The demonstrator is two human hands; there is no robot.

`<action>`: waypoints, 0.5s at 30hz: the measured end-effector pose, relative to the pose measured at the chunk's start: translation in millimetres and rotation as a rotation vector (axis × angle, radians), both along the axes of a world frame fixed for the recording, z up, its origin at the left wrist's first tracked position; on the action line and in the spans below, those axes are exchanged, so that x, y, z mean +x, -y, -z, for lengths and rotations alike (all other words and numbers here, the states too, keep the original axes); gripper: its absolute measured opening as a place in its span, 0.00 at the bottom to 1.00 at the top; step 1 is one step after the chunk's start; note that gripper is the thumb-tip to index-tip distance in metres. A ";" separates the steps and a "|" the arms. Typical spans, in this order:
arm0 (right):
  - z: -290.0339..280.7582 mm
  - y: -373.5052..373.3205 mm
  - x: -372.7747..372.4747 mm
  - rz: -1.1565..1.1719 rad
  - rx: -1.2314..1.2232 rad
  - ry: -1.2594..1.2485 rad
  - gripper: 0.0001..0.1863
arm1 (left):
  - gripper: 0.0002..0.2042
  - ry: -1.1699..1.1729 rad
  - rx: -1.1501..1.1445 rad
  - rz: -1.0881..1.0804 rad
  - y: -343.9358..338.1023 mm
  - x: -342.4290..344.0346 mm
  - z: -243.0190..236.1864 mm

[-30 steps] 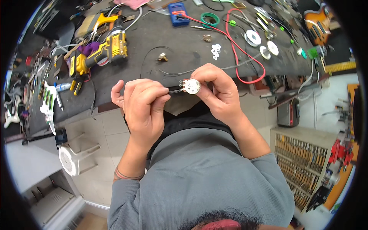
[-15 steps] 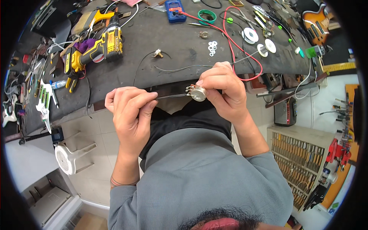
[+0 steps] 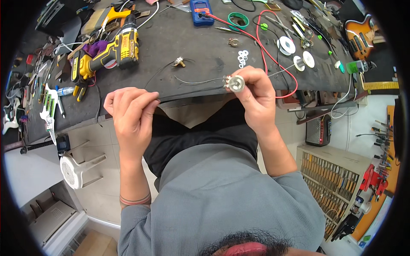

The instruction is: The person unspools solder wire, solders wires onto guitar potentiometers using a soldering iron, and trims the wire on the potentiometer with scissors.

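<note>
Between the fingers and thumb of my right hand (image 3: 258,96) sits a round metal potentiometer (image 3: 236,84), its lugs pointing left. My left hand (image 3: 131,113) has its fingertips pinched together on a thin dark wire, which is hard to make out against the bench edge. Beyond my hands, a small brass-coloured component (image 3: 179,62) with black leads lies on the bench. A strand of solder (image 3: 198,82) reaches from behind the potentiometer toward the left. Farther back lies a second potentiometer (image 3: 233,42), with several white rings (image 3: 243,58) nearby.
On the dark bench (image 3: 166,38), a yellow cordless drill (image 3: 113,53) lies at left. A blue multimeter (image 3: 201,12) with a red lead (image 3: 257,40), a green tape roll (image 3: 238,20) and white spools (image 3: 286,45) are at the back and right. A white stool (image 3: 72,170) stands lower left.
My right hand has raised and turned the potentiometer, so its round face shows more toward me. My left hand has shifted left, widening the distance between the hands.
</note>
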State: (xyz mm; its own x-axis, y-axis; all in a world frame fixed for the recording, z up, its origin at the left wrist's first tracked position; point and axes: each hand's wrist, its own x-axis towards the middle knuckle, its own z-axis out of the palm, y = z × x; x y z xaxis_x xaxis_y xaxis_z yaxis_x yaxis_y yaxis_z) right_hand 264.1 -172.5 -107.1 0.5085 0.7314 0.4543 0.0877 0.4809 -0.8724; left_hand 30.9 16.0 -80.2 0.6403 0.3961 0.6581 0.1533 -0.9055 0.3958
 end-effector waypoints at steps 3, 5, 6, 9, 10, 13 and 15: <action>-9.9 -0.3 3.0 0.045 -0.051 -0.160 0.06 | 0.06 -0.017 0.001 -0.004 -14.3 2.6 8.9; -13.3 -0.7 6.8 0.070 -0.056 -0.169 0.06 | 0.04 -0.034 -0.008 -0.015 -23.6 5.3 14.4; -14.5 -1.5 8.7 0.089 -0.060 -0.179 0.06 | 0.04 -0.032 -0.009 -0.014 -27.8 7.6 16.3; -12.1 -1.9 20.5 0.149 -0.097 -0.183 0.07 | 0.04 -0.036 -0.017 -0.069 -43.4 11.2 25.4; -12.0 -1.2 23.8 0.170 -0.111 -0.199 0.07 | 0.04 -0.036 -0.016 -0.077 -47.7 12.5 27.2; -22.2 -0.7 30.0 0.244 -0.068 -0.219 0.08 | 0.04 -0.077 -0.002 -0.112 -61.1 12.2 30.8; -27.8 3.5 36.7 0.241 -0.015 -0.223 0.08 | 0.04 -0.092 0.001 -0.129 -67.9 11.1 32.5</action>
State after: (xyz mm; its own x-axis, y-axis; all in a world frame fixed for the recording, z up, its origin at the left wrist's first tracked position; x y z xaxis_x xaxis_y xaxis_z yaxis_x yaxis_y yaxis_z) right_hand 300.8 -176.0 -79.3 0.7536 0.5837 0.3022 0.0032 0.4565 -0.8897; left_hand 42.0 83.9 -112.7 0.6421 0.4782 0.5992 0.3039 -0.8763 0.3737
